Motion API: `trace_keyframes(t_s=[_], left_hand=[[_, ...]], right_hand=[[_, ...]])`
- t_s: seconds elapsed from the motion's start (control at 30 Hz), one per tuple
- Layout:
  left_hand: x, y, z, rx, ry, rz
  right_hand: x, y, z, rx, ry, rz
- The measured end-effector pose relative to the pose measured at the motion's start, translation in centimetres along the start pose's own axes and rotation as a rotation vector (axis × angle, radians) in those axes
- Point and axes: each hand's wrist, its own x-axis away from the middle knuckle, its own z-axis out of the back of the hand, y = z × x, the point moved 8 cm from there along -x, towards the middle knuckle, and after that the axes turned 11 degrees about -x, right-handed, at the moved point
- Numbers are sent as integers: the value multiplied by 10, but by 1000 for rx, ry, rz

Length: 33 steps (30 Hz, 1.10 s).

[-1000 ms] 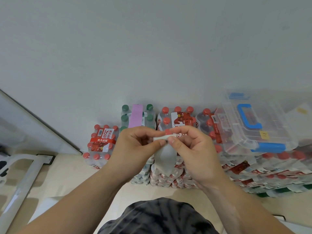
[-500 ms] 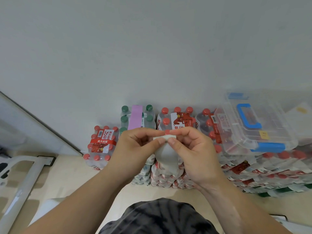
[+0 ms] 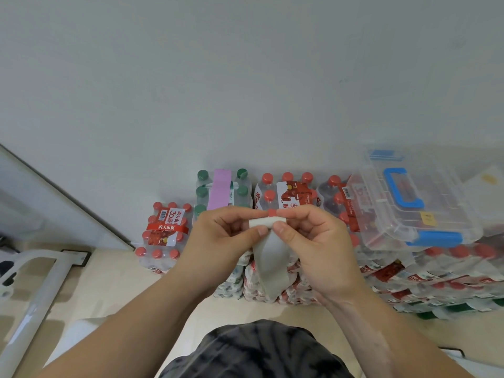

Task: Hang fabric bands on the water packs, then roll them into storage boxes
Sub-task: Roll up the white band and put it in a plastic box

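Note:
A pale grey fabric band (image 3: 270,255) hangs between my hands, its top end rolled into a small coil. My left hand (image 3: 221,238) pinches the coil from the left, and my right hand (image 3: 313,241) pinches it from the right. Behind my hands, shrink-wrapped water packs stand stacked against the wall. A lilac fabric band (image 3: 220,192) lies draped over the green-capped pack (image 3: 203,190). The red-capped pack (image 3: 286,190) beside it carries no band. A clear storage box (image 3: 403,203) with blue handle and latches rests on the packs at the right.
A lower red-capped pack (image 3: 165,236) stands at the left on the beige floor. A white metal frame (image 3: 35,279) slants across the lower left. More packs (image 3: 436,274) are piled low at the right under the box. The grey wall fills the upper view.
The coil at the band's top has grown a little as my fingers turn it. The hanging tail is slightly shorter. My hands stay in about the same place.

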Motion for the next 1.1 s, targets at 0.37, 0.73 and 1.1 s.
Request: trace_keyframes(t_s=[0.37, 0.73, 1.1], left_hand=[[-1, 7, 2, -9, 9, -25], [-3, 12, 2, -68, 47, -59], [-2, 16, 0, -59, 22, -63]], right_hand=[[0, -1, -1, 5, 1, 15], [1, -5, -3, 9, -27, 29], [-1, -2, -3, -33, -58, -14]])
